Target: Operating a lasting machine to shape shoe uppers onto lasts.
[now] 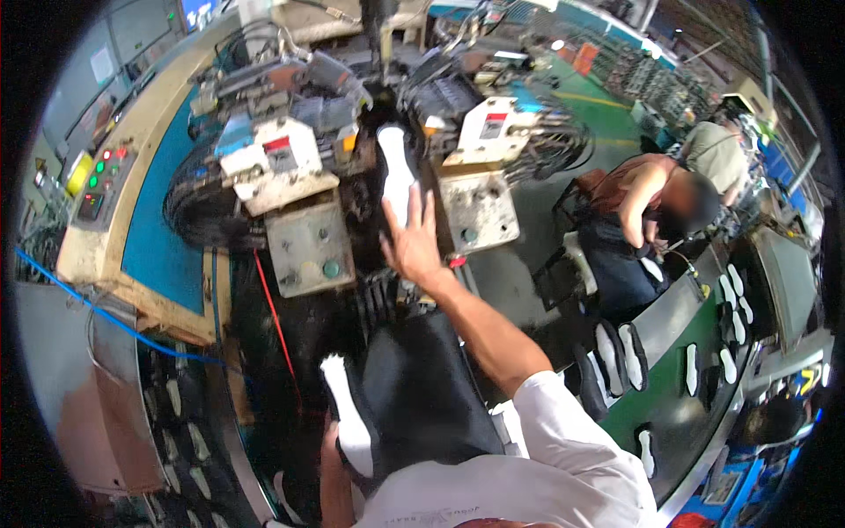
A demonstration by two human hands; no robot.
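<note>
A black shoe upper with a white insole [395, 163] lies sole up in the middle of the machine [378, 97]. My right hand [414, 242] reaches over its near end, fingers stretched and spread against the white surface. Low on the left, a second black shoe upper with a white insole [350, 421] is held beside my lap, its white side facing up. My left hand [332, 440] grips it along the outer edge; the shoe hides most of the fingers.
Metal plates with buttons [308, 251] flank the machine's middle. A control panel [104, 180] stands left. On the right, a conveyor belt [664, 409] carries several similar shoes. A co-worker [647, 198] bends over it. More shoes [198, 440] sit on a lower-left rack.
</note>
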